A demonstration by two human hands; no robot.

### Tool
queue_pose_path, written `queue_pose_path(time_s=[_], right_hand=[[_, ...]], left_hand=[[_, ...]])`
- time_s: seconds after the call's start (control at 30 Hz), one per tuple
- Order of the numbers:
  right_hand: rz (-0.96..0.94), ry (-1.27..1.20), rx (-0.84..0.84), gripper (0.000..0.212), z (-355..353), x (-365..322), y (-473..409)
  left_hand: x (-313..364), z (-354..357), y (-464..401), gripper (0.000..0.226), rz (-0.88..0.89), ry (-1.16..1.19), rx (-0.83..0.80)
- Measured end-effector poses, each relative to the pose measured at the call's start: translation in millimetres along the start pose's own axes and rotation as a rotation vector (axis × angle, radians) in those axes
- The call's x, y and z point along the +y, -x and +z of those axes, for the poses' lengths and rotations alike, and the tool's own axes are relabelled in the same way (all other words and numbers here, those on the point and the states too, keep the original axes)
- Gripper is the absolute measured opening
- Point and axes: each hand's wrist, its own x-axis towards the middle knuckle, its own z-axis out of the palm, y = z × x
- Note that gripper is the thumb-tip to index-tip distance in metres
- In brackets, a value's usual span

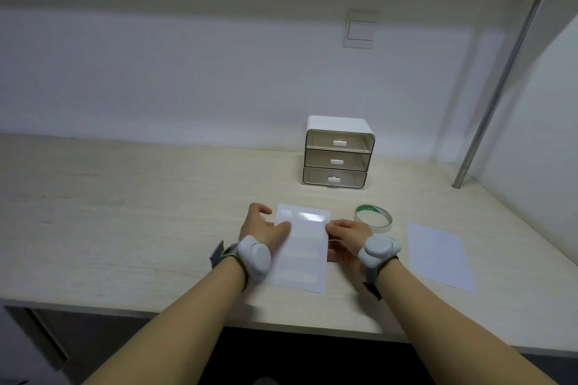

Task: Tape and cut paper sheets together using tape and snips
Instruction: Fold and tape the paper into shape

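Note:
A white paper sheet (pixel 303 250) with shiny tape strips near its far edge lies on the desk in front of me. My left hand (pixel 264 226) rests on its left edge, fingers spread, thumb pressing the paper. My right hand (pixel 347 233) pinches the sheet's right edge with its fingertips. A roll of clear tape (pixel 373 218) with a green core label lies flat just right of my right hand. A second white sheet (pixel 439 256) lies further right. No snips are visible.
A small white three-drawer organiser (pixel 337 153) stands behind the paper near the wall. A slanted metal pole (pixel 488 116) meets the wooden desk (pixel 125 228) at the right rear. A shelf runs overhead. Both wrists wear grey devices.

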Motion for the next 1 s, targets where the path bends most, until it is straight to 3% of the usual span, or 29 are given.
queue_pose_path(time_s=[0.17, 0.4, 0.6, 0.73, 1.0], right_hand=[[0.011, 0.090, -0.048, 0.008, -10, -2, 7], [0.014, 0.174, -0.070, 0.009, -8, -1, 9], [0.007, 0.166, -0.091, 0.011, -4, -2, 7], [-0.011, 0.186, -0.098, 0.009, -5, 0, 6], [-0.045, 0.219, -0.147, 0.016, -4, -3, 9]], left_hand=[[3, 8, -1, 0.053, -0.068, 0.067, -0.018], [1, 8, 4, 0.050, -0.093, 0.059, 0.004], [-5, 14, 7, 0.006, 0.064, -0.111, 0.058], [1, 18, 19, 0.012, 0.150, -0.367, 0.045], [4, 20, 22, 0.011, 0.269, -0.409, -0.036]])
